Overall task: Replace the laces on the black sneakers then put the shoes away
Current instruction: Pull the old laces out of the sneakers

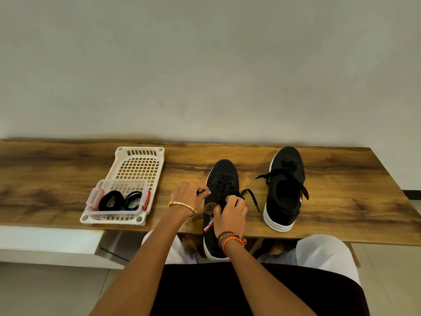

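Note:
Two black sneakers with white soles lie on the wooden table (68,179). The near sneaker (224,176) points away from me, and its heel hangs over the front edge. My left hand (190,196) pinches a black lace end at the shoe's left side. My right hand (230,209) pinches the lace (251,196) over the tongue, and a loose end trails to the right. The second sneaker (284,190) stands to the right, its untied laces spread across its opening.
A white slotted tray (139,163) sits at the left of the table. A clear box (118,197) on it holds two coiled black laces (111,201). A grey wall rises behind the table. My knees are under the front edge.

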